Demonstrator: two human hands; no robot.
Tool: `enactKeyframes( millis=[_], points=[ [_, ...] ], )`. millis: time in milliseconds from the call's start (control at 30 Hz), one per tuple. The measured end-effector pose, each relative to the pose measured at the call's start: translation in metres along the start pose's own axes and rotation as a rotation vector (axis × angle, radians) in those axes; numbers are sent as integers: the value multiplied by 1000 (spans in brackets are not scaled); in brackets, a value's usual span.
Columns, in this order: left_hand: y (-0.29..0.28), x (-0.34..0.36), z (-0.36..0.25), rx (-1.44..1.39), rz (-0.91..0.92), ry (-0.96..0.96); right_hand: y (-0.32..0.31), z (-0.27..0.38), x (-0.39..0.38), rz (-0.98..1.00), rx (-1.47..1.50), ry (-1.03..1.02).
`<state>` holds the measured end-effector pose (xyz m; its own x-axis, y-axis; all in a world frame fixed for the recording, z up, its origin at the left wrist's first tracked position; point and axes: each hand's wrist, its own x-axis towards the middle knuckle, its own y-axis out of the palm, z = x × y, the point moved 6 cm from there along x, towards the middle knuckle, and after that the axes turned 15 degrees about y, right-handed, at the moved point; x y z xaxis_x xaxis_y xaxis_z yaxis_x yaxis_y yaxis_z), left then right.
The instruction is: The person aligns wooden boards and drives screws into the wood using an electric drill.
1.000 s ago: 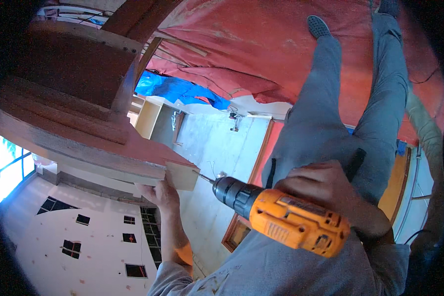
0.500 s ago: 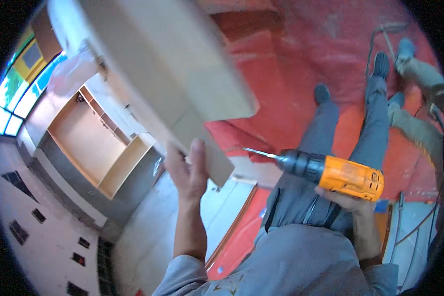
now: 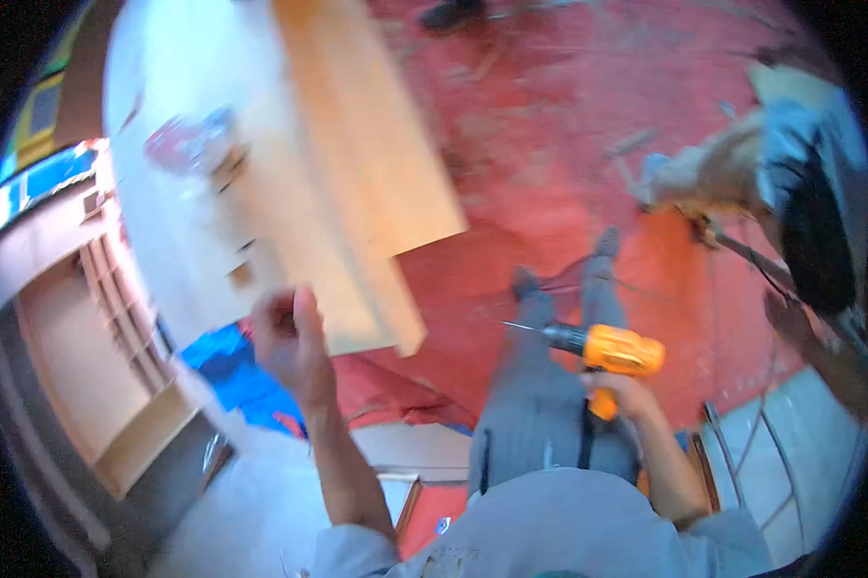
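My right hand [image 3: 622, 393] grips an orange and black power drill [image 3: 623, 351] by its handle, in front of my legs. Its thin bit points left toward the wooden boards. My left hand [image 3: 294, 352] is raised beside the lower end of a pale wooden board assembly [image 3: 357, 279], thumb up and fingers curled in. Blur hides what, if anything, those fingers hold. A crumpled clear plastic bag [image 3: 188, 144] and small dark hardware pieces [image 3: 232, 169] lie on the white surface [image 3: 193, 58] to the left of the boards.
Red sheeting [image 3: 550, 173] covers the floor. Another person [image 3: 733, 173] crouches at the right, close to a hand tool. A blue cloth or bag [image 3: 241, 376] lies below my left hand. At the far left stands a wooden cabinet frame [image 3: 87, 347]. Metal rods [image 3: 728, 448] rest at lower right.
My left hand has come off the board's edge and shifted left. The drill has moved lower and left with my right hand. The view has swung, showing more of the other person.
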<state>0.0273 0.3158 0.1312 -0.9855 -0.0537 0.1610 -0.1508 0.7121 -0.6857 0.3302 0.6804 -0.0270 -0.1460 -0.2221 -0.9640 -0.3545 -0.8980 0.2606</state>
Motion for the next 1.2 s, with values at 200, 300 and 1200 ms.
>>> enactKeyframes(
  millis=[200,300,1200],
  points=[
    [192,-124,-128,-515,1033,116,-20,7,84,-124,441,-25],
    [311,-191,-2,-347,914,-3,-46,-27,143,-217,671,-34],
    [698,70,552,862,555,254,-154,79,231,-267,521,179]
  ],
)
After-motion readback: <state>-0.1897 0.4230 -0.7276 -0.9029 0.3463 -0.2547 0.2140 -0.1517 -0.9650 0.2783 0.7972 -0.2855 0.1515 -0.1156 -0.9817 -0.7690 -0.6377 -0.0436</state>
